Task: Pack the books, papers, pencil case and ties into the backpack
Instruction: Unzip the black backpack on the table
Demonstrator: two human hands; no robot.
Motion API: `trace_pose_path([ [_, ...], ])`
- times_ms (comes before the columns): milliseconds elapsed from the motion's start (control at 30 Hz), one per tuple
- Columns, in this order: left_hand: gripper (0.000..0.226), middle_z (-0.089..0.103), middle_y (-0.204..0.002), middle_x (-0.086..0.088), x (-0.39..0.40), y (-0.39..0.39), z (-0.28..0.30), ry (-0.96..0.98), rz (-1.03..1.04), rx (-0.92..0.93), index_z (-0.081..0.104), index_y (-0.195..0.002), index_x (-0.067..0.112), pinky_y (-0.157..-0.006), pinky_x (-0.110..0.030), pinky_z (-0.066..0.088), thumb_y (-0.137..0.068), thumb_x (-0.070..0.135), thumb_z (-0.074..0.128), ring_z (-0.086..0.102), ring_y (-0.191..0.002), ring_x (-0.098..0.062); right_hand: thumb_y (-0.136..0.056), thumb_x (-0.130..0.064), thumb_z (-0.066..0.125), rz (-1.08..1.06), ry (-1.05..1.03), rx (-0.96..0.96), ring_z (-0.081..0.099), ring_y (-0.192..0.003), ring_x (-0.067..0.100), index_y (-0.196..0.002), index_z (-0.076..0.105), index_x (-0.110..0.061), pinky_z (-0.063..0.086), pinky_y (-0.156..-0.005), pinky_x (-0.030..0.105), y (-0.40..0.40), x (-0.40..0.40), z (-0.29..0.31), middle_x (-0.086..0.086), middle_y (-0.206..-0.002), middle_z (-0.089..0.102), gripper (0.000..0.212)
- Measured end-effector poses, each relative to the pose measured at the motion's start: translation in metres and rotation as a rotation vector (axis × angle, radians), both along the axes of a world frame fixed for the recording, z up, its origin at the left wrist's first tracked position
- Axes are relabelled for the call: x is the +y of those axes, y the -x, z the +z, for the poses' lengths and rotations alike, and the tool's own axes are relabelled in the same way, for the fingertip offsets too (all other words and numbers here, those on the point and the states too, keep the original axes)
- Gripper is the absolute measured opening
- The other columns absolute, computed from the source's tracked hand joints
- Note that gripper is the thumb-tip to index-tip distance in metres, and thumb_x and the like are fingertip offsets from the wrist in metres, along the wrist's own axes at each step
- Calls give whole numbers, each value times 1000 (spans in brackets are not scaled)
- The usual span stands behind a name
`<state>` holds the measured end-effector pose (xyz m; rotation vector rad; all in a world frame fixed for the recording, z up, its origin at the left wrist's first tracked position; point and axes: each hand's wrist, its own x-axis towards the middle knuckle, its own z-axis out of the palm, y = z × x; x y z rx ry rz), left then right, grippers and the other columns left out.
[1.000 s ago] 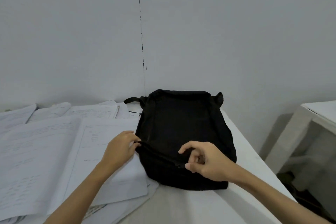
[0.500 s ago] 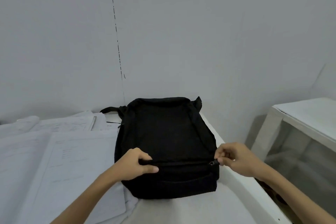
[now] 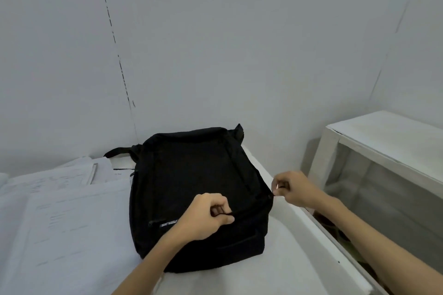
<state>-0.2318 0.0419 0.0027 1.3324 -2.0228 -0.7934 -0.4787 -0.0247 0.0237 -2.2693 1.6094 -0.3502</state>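
Backpack (image 3: 199, 189) lies flat on the white table (image 3: 275, 266), near its right edge. My left hand (image 3: 203, 217) pinches fabric at the front pocket zip line; my right hand (image 3: 293, 189) pinches the zipper pull at the bag's right corner. Packing looks barely begun: papers (image 3: 60, 218) sit spread out just left of the bag; books, pencil case, ties not visible. Little room right before the drop-off; wall close behind.
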Motion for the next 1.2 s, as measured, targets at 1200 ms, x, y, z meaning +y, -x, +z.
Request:
trace_pose_path([
  [1200,26,54,-54,19,-43,-8,132,-20,151,122,59,-66,21,-64,-14,37,-83,3,68,43,-58,-7,-76,3,55,66,184,-117,55,-74,28,-74,66,-5,35,-63,27,-60,-215,-12,9,-74,63,14],
])
